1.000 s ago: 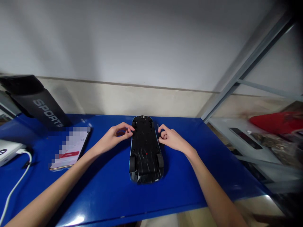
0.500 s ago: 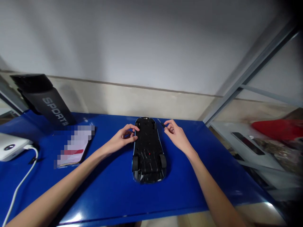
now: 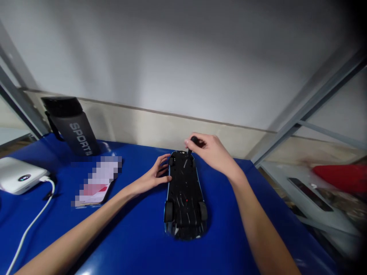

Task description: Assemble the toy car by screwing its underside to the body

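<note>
A toy car (image 3: 186, 187) lies upside down on the blue table, its black underside and wheels facing up. My left hand (image 3: 155, 176) is at its left side, fingers apart, with fingertips and thumb against the edge. My right hand (image 3: 210, 149) is closed around the black handle of a screwdriver (image 3: 194, 142) above the car's far end. The screwdriver leans with its thin shaft pointing down at the underside. Whether its tip sits in a screw, I cannot tell.
On the left of the blue table (image 3: 137, 236) are a phone (image 3: 99, 183), a dark SPORT bottle (image 3: 76, 128) and a white power bank (image 3: 24, 175) with a white cable. A wall stands behind. Metal frame bars and a red item (image 3: 341, 177) are at the right.
My right hand has lifted the screwdriver from beside the car and brought it left over the far end. My left hand stays at the car's left edge, fingers straighter. The view has shifted slightly.
</note>
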### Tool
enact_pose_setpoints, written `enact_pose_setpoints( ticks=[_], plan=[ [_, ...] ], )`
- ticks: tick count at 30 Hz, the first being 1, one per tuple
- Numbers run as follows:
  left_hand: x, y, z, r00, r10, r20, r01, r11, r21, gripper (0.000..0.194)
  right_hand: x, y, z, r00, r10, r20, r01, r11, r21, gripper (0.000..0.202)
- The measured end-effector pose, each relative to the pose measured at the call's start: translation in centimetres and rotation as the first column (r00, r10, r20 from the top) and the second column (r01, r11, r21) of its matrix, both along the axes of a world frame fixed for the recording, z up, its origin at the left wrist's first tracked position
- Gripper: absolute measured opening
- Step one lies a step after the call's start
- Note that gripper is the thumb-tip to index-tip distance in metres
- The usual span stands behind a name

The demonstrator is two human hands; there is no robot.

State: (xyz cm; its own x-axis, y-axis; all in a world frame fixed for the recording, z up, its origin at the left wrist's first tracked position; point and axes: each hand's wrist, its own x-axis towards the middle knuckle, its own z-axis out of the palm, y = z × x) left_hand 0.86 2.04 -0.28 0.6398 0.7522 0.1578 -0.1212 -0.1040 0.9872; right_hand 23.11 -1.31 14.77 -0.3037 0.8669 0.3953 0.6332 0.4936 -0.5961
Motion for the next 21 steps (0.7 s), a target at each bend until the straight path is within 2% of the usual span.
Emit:
enact_pose_setpoints(
  ticks=[3, 6, 12, 16, 21],
  plan=[
    [0.1, -0.1, -0.1, 0.998, -0.017, 0.053, 0.022, 0.997, -0.079, 0.082, -1.1, 0.0, -0.5, 0.997, 0.045, 0.058, -0.042, 0.998, -0.046, 0.033],
    [0.2, -0.2, -0.1, 0.997, -0.006, 0.078, 0.015, 0.993, -0.118, 0.082, -1.3, 0.1, -1.4, 0.993, 0.11, 0.043, -0.104, 0.989, -0.107, 0.03],
    [0.2, 0.0, -0.4, 0.981, 0.035, 0.189, 0.018, 0.961, -0.275, 0.069, -1.1, 0.5, -2.6, 0.988, 0.152, 0.019, -0.147, 0.975, -0.167, 0.028],
    [0.2, 0.1, -0.6, 0.988, 0.041, 0.151, 0.003, 0.96, -0.279, 0.074, -1.4, 0.6, -3.2, 0.987, 0.159, 0.023, -0.154, 0.974, -0.165, 0.029],
    [0.3, -0.3, -0.2, 0.99, 0.041, 0.132, -0.006, 0.967, -0.253, 0.072, -1.9, 0.6, -3.7, 0.984, 0.172, 0.043, -0.163, 0.972, -0.167, 0.028]
  ],
)
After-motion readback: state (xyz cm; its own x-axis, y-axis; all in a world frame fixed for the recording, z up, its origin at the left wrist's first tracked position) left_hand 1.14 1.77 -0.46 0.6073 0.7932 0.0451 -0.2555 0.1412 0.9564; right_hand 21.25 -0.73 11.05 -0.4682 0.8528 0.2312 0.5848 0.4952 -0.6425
